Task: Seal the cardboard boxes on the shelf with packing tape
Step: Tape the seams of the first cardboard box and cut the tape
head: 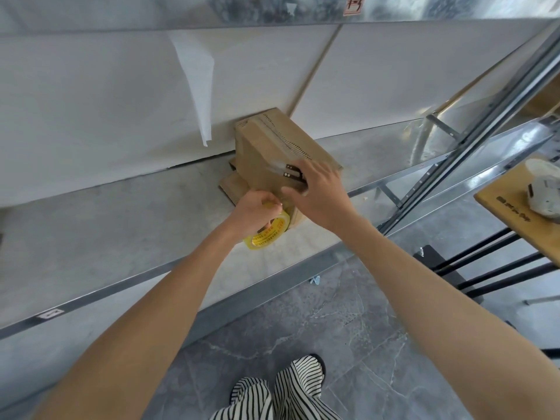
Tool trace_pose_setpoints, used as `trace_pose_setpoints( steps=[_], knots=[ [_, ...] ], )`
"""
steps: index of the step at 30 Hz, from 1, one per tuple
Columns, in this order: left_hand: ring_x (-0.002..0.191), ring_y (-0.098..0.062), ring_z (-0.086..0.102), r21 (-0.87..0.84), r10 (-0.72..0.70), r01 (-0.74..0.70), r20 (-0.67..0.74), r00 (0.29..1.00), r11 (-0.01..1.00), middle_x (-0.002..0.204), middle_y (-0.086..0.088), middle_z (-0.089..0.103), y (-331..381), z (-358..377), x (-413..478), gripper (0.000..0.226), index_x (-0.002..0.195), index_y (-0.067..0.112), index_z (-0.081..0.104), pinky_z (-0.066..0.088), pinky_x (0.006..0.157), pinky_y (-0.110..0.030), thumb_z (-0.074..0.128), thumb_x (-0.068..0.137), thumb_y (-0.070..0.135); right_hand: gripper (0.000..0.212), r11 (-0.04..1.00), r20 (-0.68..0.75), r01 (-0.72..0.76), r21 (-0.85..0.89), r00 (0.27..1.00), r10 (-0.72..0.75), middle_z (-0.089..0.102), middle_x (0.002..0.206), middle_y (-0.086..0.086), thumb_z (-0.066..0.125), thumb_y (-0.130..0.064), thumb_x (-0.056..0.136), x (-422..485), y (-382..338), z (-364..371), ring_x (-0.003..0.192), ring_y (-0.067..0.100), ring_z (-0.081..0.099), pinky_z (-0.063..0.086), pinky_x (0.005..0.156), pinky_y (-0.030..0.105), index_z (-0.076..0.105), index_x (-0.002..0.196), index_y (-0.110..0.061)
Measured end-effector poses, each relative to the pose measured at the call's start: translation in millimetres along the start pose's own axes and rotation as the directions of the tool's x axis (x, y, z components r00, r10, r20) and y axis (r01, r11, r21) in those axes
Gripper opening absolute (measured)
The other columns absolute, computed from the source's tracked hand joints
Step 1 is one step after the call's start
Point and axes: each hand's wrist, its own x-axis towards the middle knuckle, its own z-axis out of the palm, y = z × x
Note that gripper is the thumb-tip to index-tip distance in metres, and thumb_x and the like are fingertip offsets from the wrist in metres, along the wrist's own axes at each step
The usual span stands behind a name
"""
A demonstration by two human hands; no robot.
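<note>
- One cardboard box (272,147) stands on the metal shelf (121,237), its back against the white wall, with clear tape laid along its top seam (285,137).
- The left hand (254,212) grips the yellow-cored packing tape roll (266,234) low against the box's near face.
- The right hand (321,192) lies with its fingers straight over the near top edge, grasping nothing.
- Done well, the strip is pulled taut and straight down while the right palm rubs it over the corner.

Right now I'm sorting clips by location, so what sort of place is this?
Probably a storeroom or packing area: a long galvanised metal shelf, a brown cardboard box standing on it, and a yellow-cored roll of clear packing tape held in the left hand.
</note>
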Motion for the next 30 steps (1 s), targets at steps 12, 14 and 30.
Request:
trace_pose_setpoints(
  steps=[12, 14, 30],
  knots=[
    [0.053, -0.016, 0.057, 0.197, 0.077, -0.093, 0.085, 0.993, 0.976, 0.109, -0.002, 0.055, 4.0, -8.8, 4.8, 0.019, 0.070, 0.027, 0.061, 0.052, 0.059, -0.034, 0.060, 0.088, 0.022, 0.044, 0.995, 0.047, 0.015, -0.102, 0.999, -0.010, 0.059, 0.114, 0.002, 0.056, -0.037, 0.087, 6.4, 14.3, 12.8, 0.108, 0.025, 0.048, 0.030, 0.095, 0.035, 0.050, 0.127, -0.020],
    [0.067, -0.024, 0.062, 0.259, 0.086, -0.104, 0.083, 0.993, 0.960, 0.106, -0.008, 0.058, 3.2, -12.7, 6.5, 0.023, 0.067, 0.024, 0.059, 0.049, 0.064, -0.031, 0.061, 0.088, 0.016, 0.044, 0.995, 0.046, 0.020, -0.096, 0.999, -0.016, 0.059, 0.113, 0.002, 0.056, -0.036, 0.086, 7.1, 14.9, 11.6, 0.108, 0.025, 0.048, 0.030, 0.095, 0.035, 0.050, 0.127, -0.019],
    [0.070, -0.015, 0.050, 0.221, 0.107, -0.075, -0.137, 0.985, 0.972, 0.104, -0.003, 0.050, -2.9, -52.9, -17.9, 0.021, 0.070, 0.022, 0.058, 0.041, 0.071, -0.027, 0.061, 0.087, 0.010, 0.055, 0.909, -0.008, 0.069, -0.412, 0.997, -0.079, 0.055, 0.101, 0.009, 0.067, -0.041, 0.077, 6.3, 13.9, 27.9, 0.095, 0.029, 0.051, 0.036, 0.089, 0.035, 0.050, 0.119, -0.010]
  ],
)
